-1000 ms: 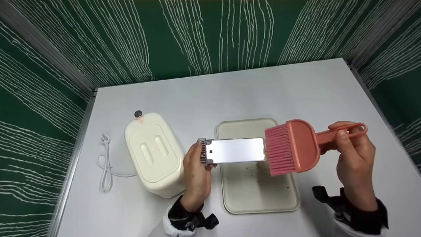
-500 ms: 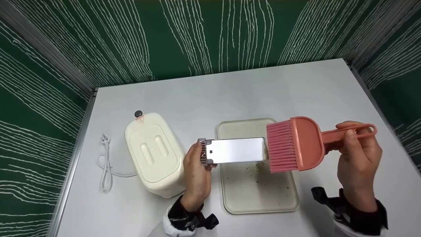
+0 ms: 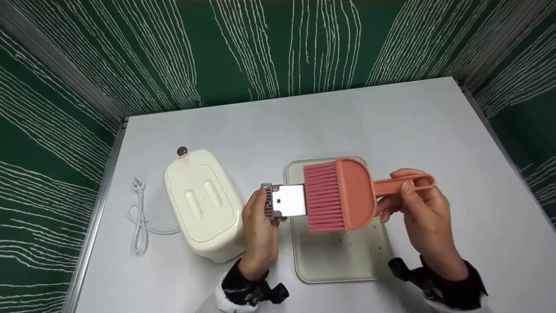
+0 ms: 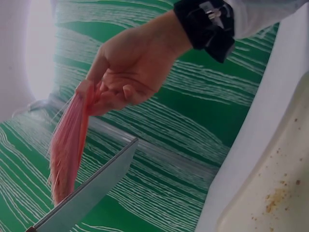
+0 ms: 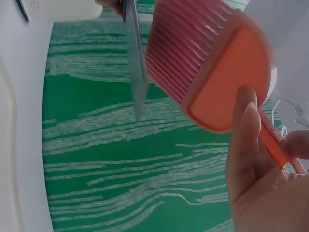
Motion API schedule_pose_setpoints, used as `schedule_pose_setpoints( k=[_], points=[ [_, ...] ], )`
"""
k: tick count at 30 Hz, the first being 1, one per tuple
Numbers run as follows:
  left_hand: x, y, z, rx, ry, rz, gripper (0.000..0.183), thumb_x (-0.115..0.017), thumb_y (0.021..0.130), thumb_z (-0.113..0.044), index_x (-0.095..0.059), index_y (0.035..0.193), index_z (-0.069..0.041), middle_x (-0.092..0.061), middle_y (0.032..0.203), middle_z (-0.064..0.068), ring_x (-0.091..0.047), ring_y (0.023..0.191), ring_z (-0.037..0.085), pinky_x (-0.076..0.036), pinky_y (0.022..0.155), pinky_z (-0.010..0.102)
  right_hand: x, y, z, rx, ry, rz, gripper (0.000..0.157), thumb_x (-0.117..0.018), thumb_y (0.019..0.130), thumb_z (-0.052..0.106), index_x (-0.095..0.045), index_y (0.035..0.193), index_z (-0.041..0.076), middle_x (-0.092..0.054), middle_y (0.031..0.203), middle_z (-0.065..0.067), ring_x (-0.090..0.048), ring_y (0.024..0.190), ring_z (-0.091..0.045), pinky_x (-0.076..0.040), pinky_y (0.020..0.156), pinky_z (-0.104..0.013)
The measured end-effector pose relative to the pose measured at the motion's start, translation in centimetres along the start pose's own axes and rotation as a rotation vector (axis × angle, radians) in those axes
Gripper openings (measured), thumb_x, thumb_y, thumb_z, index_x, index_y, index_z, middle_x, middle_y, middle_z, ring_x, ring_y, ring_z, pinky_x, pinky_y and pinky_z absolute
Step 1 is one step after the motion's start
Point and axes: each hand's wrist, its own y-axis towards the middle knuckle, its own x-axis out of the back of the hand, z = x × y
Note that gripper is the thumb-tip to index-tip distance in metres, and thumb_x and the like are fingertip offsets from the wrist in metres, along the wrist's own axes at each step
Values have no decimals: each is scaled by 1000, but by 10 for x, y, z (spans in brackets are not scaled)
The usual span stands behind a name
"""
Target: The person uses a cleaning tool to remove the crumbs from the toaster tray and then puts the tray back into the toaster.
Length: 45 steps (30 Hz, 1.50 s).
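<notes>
My left hand [image 3: 259, 232] grips the grey slotted end of a flat, shiny metal crumb tray [image 3: 290, 201], which points right. In my right hand [image 3: 428, 215] is the handle of a coral-coloured brush [image 3: 358, 195] with pink bristles. Those bristles cover the outer part of the crumb tray in the head view. From the left wrist, the tips of the brush [image 4: 67, 145] meet the upper edge of the crumb tray [image 4: 94, 191]. In the right wrist view the crumb tray [image 5: 136, 63] appears edge-on beside the bristles. Below both lies a beige rectangular tray [image 3: 339, 267] with brown crumbs.
A cream toaster [image 3: 206, 204] with a lid over its top stands left of my left hand. Its white power cord [image 3: 140, 217] lies bundled farther left on the white table [image 3: 304, 126]. Green walls with white streaks rise behind the table.
My right hand has shifted a little right, then left with the brush, so the bristles now lie over much of the crumb tray. The left hand has stayed in place.
</notes>
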Motion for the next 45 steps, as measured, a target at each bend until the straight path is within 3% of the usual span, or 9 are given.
schedule_pose_setpoints(
  k=[10,15,20,26,38,45],
  points=[
    [0,0,-1,-5,2,20,30,-41,112,-19,-62,104,1,-62,81,9,-55,63,13,-46,54,23,-22,-8,-6,-183,-118,33,31,-36,111,-4,-54,135,-2,-75,111,-15,-76,73,-25,-57,53,-26],
    [-1,-1,-1,-10,-2,18,29,-40,112,-18,-61,103,1,-62,85,11,-58,67,14,-49,55,25,-27,-9,-10,-222,-177,58,30,-38,111,-3,-53,137,1,-75,113,-13,-76,72,-23,-54,51,-24],
    [-1,-1,0,6,-17,7,29,-41,111,-17,-62,103,1,-61,84,10,-56,66,14,-46,54,24,-25,-8,-10,-205,-237,70,30,-38,111,-4,-53,137,1,-76,113,-11,-76,72,-22,-52,49,-23],
    [-1,-1,0,15,-1,7,31,-41,112,-19,-62,102,1,-59,81,9,-51,62,13,-43,53,23,-19,-6,-5,-198,-321,64,29,-38,111,-4,-55,133,3,-77,101,-10,-75,65,-20,-47,43,-26],
    [0,-1,-1,17,11,4,32,-40,112,-20,-63,100,-1,-58,78,7,-49,62,12,-42,56,24,-5,-2,6,-132,-337,30,28,-39,109,-8,-55,131,-4,-77,97,-14,-73,63,-20,-40,40,-32],
    [0,-2,-1,16,17,10,32,-38,113,-19,-62,102,0,-59,81,8,-50,64,13,-43,57,24,3,-1,11,-100,-333,-11,26,-39,109,-8,-55,129,-7,-77,99,-16,-74,64,-20,-49,48,-24]
  ],
)
